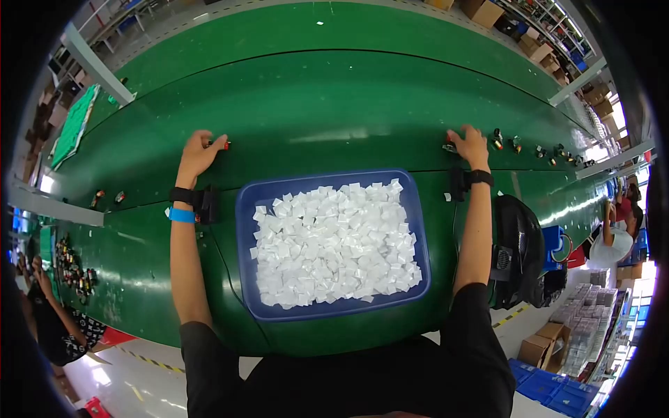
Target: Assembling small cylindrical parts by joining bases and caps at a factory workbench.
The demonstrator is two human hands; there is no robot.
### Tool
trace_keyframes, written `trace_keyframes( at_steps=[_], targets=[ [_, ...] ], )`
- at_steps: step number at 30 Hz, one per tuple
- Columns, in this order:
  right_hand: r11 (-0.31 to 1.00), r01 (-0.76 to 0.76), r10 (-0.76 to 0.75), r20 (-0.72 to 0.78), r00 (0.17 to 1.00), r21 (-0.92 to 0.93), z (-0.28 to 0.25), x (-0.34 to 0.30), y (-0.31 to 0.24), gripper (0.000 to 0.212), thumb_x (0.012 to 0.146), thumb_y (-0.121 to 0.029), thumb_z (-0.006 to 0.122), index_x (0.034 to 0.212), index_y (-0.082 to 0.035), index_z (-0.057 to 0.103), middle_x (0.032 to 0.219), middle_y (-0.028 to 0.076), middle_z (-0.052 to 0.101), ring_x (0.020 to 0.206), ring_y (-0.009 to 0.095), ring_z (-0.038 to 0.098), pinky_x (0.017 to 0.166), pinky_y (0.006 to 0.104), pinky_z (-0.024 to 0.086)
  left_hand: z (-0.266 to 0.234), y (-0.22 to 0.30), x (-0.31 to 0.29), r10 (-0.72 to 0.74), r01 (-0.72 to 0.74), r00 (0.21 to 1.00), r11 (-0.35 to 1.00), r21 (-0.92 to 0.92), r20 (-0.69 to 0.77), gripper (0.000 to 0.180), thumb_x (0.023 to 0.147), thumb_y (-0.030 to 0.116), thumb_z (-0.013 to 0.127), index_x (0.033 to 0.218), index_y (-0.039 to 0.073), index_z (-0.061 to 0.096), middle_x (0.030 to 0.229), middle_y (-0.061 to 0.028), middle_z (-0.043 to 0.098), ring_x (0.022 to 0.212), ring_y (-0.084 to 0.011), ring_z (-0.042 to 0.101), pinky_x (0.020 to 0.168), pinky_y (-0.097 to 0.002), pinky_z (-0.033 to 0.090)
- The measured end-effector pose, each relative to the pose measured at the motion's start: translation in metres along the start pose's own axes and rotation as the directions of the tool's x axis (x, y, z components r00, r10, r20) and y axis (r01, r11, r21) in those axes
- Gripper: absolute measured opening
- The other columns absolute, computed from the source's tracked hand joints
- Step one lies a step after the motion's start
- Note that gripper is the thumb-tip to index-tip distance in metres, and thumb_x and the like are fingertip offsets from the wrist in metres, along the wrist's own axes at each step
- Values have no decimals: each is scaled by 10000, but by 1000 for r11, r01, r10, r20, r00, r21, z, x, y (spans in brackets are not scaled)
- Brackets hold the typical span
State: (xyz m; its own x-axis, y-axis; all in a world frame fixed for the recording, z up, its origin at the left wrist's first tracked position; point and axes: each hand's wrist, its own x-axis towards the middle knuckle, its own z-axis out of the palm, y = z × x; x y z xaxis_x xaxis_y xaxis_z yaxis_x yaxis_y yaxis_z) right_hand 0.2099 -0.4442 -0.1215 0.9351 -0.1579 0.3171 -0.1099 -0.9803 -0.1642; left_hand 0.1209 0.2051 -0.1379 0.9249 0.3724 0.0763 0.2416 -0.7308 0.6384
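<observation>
My left hand (199,153) is over the green table, left of the tray, thumb and fingers closed round a small red-and-black part (225,145). On the right, my right hand (471,148) pinches a similar small dark part with red and metal on it (449,145); the fingers hide some of it. Between my forearms stands a blue tray (245,279) heaped with small white square packets (334,244). Just beyond my right hand lie several small parts (497,138) in black, red and copper, strung out toward the far right.
Two small parts (120,197) lie left of my left hand, and a pile of them (73,268) is farther left, near another person (56,320). A black bag (519,251) sits beside my right forearm. Grey posts (94,63) rise at the table's edges. A thin cable (230,279) runs left of the tray.
</observation>
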Motion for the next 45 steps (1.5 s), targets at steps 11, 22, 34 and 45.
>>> trace_keyframes(
  at_steps=[11, 22, 34, 45],
  targets=[
    [781, 100, -311, 246, 918, 616, -65, -26, -68, 260, 939, -229, 729, 1040, 3, 670, 903, 73, 712, 828, 141, 659, 767, 283, 513, -68, 167, -80, 319, -224, 942, 823, -521, 100, 295, 1011, 279, 621, 1221, 74, 654, 1171, -35, 676, 1070, -144, 597, 900, -318, 487],
    [168, 465, -754, -191, 628, 869, -198, -128, -192, 282, 804, 4, 800, 1070, -36, 715, 1164, 118, 716, 801, 124, 648, 627, 213, 490, -34, 240, -167, 508, 660, 341, 470, -586, 791, 384, 1078, 308, 493, 1254, -26, 558, 1040, -159, 685, 862, -167, 653, 664, -291, 551],
    [344, 392, -571, -142, 809, 853, -216, -152, -202, 246, 833, 51, 753, 1067, -5, 701, 996, 112, 704, 861, 146, 691, 642, 239, 540, -52, 252, -193, 477, 50, 758, 637, -770, 444, 405, 871, -30, 740, 1226, -31, 544, 996, -108, 650, 869, -127, 634, 535, -253, 562],
    [342, 215, -523, -5, 852, 915, -197, -158, -205, 138, 880, -45, 747, 1005, -20, 697, 889, 73, 752, 789, 169, 740, 606, 273, 562, -60, 255, -194, 512, 46, 732, 622, -781, 450, 342, 949, 55, 682, 1253, -26, 551, 1039, -91, 643, 872, -135, 642, 620, -255, 585]
  ],
)
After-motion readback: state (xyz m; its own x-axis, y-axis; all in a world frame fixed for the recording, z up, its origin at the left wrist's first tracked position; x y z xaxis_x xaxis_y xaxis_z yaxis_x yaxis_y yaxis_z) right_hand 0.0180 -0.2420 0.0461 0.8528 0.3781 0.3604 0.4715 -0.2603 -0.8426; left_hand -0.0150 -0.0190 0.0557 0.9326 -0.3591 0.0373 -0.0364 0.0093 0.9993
